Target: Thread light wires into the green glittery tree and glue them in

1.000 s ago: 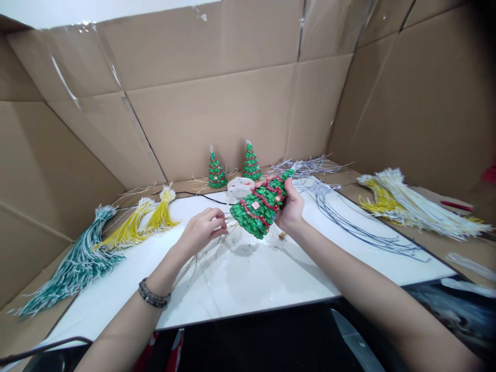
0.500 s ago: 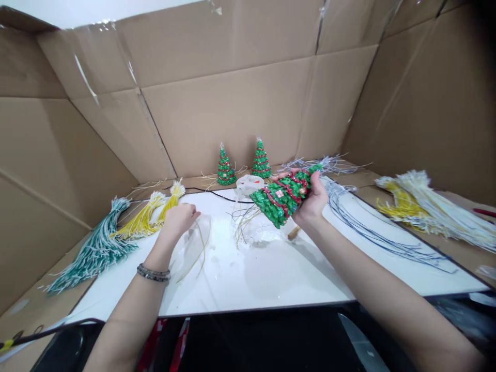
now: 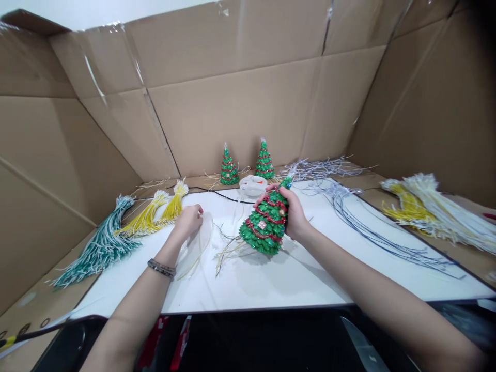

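Observation:
My right hand (image 3: 295, 213) grips a small green glittery Christmas tree (image 3: 265, 223) with red garlands, holding it nearly upright just above the white board (image 3: 271, 279). Thin wires (image 3: 228, 248) trail from the tree's base onto the board. My left hand (image 3: 188, 220) rests on the board to the left, fingers curled on a thin clear sheet (image 3: 199, 245) beside a few loose yellow wires. A beaded bracelet (image 3: 161, 268) is on my left wrist.
Two more small trees (image 3: 228, 167) (image 3: 264, 161) stand at the back by the cardboard wall (image 3: 240, 103), near a white round holder (image 3: 252, 185). Wire bundles lie about: teal (image 3: 98, 248) and yellow (image 3: 155, 214) at left, blue-grey (image 3: 368, 227) and yellow-white (image 3: 434, 212) at right.
My right hand has tilted the tree from lying sideways to nearly upright and lowered it toward the board. My left hand left the tree's wires and moved left onto the clear sheet.

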The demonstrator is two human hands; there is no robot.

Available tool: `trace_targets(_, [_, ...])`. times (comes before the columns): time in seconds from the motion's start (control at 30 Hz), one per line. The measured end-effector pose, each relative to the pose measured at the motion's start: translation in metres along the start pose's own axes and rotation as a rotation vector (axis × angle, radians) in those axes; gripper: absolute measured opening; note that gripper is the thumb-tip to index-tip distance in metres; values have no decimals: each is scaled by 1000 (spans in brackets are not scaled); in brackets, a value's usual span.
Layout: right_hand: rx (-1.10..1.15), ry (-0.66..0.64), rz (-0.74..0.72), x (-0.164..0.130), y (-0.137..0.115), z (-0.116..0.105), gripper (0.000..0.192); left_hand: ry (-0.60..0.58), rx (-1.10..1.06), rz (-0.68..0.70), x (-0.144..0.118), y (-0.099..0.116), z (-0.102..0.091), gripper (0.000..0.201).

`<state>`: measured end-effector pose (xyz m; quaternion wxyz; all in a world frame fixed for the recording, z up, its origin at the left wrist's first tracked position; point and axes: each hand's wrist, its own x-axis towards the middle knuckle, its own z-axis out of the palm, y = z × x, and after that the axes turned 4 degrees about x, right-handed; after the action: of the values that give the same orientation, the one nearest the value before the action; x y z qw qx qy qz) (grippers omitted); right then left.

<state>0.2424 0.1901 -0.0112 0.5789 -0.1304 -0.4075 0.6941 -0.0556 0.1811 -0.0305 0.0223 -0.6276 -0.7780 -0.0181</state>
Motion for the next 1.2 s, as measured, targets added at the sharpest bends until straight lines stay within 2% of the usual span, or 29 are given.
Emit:
trace_targets(0.23, [-14, 69, 9, 1, 5, -1, 28, 40, -58, 51, 2, 4, 11, 35])
trace_targets(0.47, [-23, 105, 31, 1, 4, 1, 28, 118, -45, -10, -1, 6, -3, 38])
trace_targets(0.67, [-14, 117, 29, 2, 4, 1, 28, 23, 46, -31, -4, 2, -3, 36])
trace_targets(0.77, [-12, 119, 32, 2, 3, 1, 28, -27, 77, -21, -4, 1, -3, 21])
trace_targets(0.93, [-2, 120, 32, 2, 3, 1, 26, -33, 100, -30, -9, 6, -4, 19])
trace_targets(1.1, [2, 134, 26, 2, 2, 3, 26, 74, 42, -21, -14, 15, -14, 26])
trace_targets(1.2, [-14, 156, 9, 2, 1, 5, 27, 245, -96, 31, -23, 27, -28, 27])
